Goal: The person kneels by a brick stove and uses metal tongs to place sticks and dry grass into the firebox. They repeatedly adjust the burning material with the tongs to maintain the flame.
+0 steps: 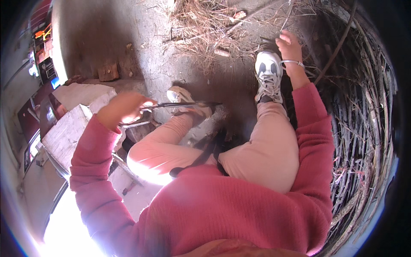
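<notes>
My left hand point(123, 107), blurred by motion, is closed around the handle of long metal tongs point(179, 104). The dark tips of the tongs point right, above the floor between my lower legs. My right hand point(290, 49), with a bangle at the wrist, is beside my white shoe point(269, 72), its fingers bent. A thin twig point(286, 17) runs up from near its fingertips; whether the fingers grip it cannot be told. Dry pine needles point(205, 32) lie in a heap ahead of my feet, with pine cones point(222, 52) among them.
A large pile of long thin sticks point(359, 128) lines my right side. One longer branch point(337, 48) leans across it. Pale blocks point(69, 128) stand at my left, near a wood chunk point(108, 72) on the floor. Strong glare covers the lower left.
</notes>
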`<move>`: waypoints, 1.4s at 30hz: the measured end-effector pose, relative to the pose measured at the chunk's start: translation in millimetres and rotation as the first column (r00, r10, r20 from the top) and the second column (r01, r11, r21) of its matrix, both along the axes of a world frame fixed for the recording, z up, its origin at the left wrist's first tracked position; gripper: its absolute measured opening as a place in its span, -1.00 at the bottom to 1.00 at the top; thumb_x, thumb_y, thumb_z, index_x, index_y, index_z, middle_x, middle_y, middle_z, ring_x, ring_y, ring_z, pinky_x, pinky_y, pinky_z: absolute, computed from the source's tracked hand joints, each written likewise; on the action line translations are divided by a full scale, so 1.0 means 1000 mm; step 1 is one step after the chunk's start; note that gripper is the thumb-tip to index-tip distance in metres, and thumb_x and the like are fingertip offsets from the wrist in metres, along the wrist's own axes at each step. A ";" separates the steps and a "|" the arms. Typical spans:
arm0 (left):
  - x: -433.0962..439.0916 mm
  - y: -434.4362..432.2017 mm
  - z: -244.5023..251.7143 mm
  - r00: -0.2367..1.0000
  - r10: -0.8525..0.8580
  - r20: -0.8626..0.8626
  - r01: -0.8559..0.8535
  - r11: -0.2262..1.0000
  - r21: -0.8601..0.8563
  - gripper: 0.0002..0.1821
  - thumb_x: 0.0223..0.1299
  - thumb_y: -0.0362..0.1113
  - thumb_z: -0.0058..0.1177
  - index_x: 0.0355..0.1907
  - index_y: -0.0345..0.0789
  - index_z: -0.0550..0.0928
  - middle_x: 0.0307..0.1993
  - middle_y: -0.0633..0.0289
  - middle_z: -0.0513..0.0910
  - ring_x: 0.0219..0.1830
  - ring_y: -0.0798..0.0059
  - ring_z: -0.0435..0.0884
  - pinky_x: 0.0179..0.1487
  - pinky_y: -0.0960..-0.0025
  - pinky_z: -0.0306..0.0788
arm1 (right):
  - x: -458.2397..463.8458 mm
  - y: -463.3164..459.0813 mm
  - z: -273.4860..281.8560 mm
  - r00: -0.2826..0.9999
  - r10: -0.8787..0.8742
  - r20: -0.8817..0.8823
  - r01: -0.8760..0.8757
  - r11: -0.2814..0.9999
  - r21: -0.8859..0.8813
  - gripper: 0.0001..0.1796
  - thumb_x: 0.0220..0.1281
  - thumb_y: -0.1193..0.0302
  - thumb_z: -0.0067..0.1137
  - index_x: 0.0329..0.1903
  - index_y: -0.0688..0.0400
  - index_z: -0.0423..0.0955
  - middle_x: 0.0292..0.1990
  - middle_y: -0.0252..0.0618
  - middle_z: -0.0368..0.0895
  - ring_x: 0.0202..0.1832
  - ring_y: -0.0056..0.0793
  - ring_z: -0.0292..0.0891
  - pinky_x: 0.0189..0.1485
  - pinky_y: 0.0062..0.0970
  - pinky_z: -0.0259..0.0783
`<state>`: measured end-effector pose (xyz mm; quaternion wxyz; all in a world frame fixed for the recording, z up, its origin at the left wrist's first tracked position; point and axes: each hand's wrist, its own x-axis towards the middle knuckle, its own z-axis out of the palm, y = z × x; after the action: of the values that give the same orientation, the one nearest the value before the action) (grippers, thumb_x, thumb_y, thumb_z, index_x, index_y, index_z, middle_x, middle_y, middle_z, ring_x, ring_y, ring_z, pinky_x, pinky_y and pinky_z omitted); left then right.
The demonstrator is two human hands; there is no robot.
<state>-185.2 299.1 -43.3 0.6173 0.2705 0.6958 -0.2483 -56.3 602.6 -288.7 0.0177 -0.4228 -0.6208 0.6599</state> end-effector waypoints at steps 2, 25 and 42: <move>-0.022 -0.005 0.014 0.987 0.147 -0.060 -0.141 0.985 0.095 -0.56 -0.20 -0.49 -0.05 -0.13 -0.12 0.46 -0.38 0.05 0.52 -0.40 0.24 0.50 -0.34 0.35 0.33 | 0.001 0.000 -0.001 1.000 0.009 -0.011 -0.010 0.999 -0.049 -0.57 -0.13 0.51 0.05 -0.09 0.24 0.27 -0.16 -0.09 0.39 -0.14 -0.41 0.34 -0.10 -0.56 0.24; -0.072 -0.082 -0.009 0.366 0.903 -0.224 -0.605 0.414 0.681 -0.48 -0.12 -0.49 -0.10 0.04 -0.21 0.32 -0.63 0.42 0.40 -0.76 0.76 0.26 -0.73 0.66 0.15 | -0.053 -0.063 -0.025 0.913 0.403 -0.062 -0.402 0.915 0.032 -0.59 -0.10 0.48 0.04 -0.10 0.31 0.26 -0.13 -0.09 0.38 -0.14 -0.34 0.37 -0.14 -0.50 0.31; 0.027 -0.109 0.009 0.683 0.522 -0.511 -0.295 0.837 0.462 -0.44 -0.16 -0.48 -0.14 0.03 -0.06 0.32 -0.31 0.08 0.50 -0.26 0.13 0.46 -0.19 0.29 0.31 | -0.048 -0.057 -0.038 0.929 0.370 0.023 -0.370 0.920 0.130 -0.63 -0.14 0.43 0.03 -0.17 0.26 0.30 -0.25 -0.10 0.44 -0.23 -0.34 0.41 -0.19 -0.46 0.31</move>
<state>-158.0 190.1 -34.4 0.3375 0.1120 0.9333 -0.0510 -103.9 545.5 -326.7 -0.0788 -0.2951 -0.7316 0.6094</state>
